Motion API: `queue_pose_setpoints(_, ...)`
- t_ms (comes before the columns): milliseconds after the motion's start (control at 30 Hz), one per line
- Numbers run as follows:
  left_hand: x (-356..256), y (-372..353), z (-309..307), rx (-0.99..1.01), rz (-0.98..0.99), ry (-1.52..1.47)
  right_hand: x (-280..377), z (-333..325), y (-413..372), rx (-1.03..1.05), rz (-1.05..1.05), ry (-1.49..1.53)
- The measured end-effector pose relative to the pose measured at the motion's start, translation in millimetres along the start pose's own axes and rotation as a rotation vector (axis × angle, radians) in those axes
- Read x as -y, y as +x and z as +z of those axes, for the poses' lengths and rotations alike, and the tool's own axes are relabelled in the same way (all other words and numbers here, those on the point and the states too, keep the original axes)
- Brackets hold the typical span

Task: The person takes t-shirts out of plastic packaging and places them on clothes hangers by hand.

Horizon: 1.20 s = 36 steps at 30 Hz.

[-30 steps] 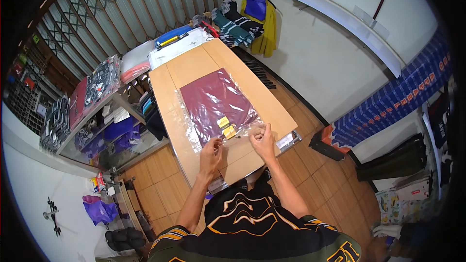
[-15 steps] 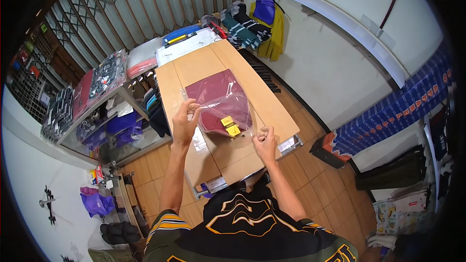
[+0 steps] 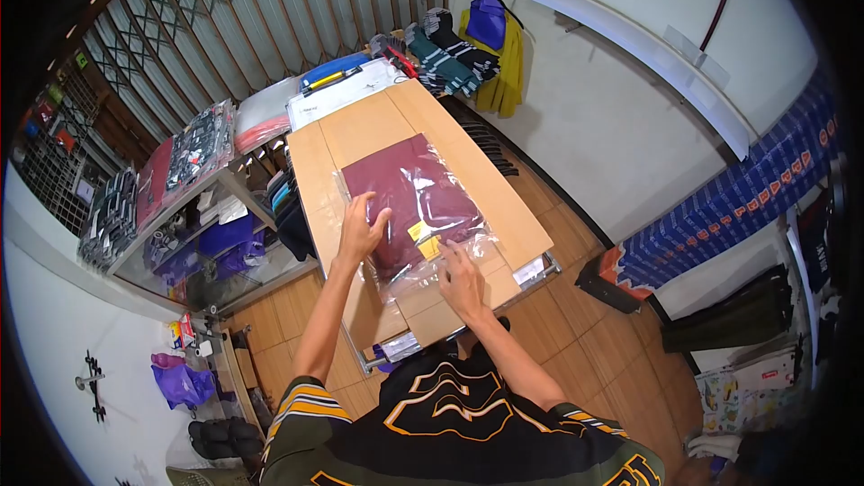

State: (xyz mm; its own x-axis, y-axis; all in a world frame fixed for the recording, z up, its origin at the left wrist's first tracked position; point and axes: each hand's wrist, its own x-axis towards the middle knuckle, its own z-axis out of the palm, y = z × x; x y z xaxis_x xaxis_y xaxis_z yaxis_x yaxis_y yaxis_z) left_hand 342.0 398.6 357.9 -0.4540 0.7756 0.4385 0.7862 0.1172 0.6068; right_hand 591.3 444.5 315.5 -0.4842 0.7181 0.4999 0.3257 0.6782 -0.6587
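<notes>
A folded maroon garment (image 3: pixel 409 171) lies inside a clear plastic bag (image 3: pixel 418 279) on the wooden table. Near its lower edge, a yellow tag (image 3: pixel 421 236) shows through the film. My left hand (image 3: pixel 362 232) rests at the left side of the bag, thumb and forefinger apart, with nothing gripped. My right hand (image 3: pixel 462 281) is over the lower right part of the bag beside the tag. Its fingers reach out over the plastic, loosely bent. The bag's open end lies spread toward me, crinkled and shiny.
The light wooden table (image 3: pixel 355 121) has metal rails at its near edge. A yellow-handled cutter (image 3: pixel 331 79) and white sheets lie beyond it. To the left, a glass cabinet (image 3: pixel 211 234) carries bagged clothes. Dark green and yellow garments (image 3: pixel 499 63) hang at the back. Blue lettered boxes (image 3: pixel 720 225) are stacked at right.
The bag's open end, raised and bunched before, now lies flatter toward me. My right hand has let go of its right corner and moved left, near the tag. My left hand's fingers have spread.
</notes>
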Motion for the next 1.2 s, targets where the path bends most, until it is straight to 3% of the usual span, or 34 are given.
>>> queue_pose_setpoints(167, 83, 35, 25, 0.023, -0.077, 0.215, 4, 12, 17, 0.179, 0.007, -0.1)
queue_pose_setpoints(200, 94, 42, 30, 0.04, -0.143, 0.274, 11, 10, 24, 0.246, 0.084, -0.121)
queue_pose_setpoints(267, 104, 51, 33, 0.107, -0.302, 0.327, 13, 11, 28, 0.316, 0.159, -0.14)
queue_pose_setpoints(467, 87, 58, 31, 0.154, -0.479, 0.395, -17, 37, 25, 0.301, 0.101, -0.227)
queue_pose_setpoints(567, 89, 57, 31, 0.157, -0.482, 0.393, -19, 35, 27, 0.297, 0.069, -0.201)
queue_pose_setpoints(667, 99, 57, 34, 0.153, -0.466, 0.374, -16, 30, 33, 0.306, 0.164, -0.208)
queue_pose_setpoints(733, 109, 58, 36, 0.144, -0.445, 0.36, -18, 30, 35, 0.159, 0.11, -0.226)
queue_pose_setpoints(933, 90, 62, 26, 0.161, -0.491, 0.335, -30, 12, 50, 0.338, 0.116, -0.373)
queue_pose_setpoints(1200, 89, 70, 27, 0.154, -0.533, 0.381, -34, -30, 13, 0.277, 0.027, -0.404)
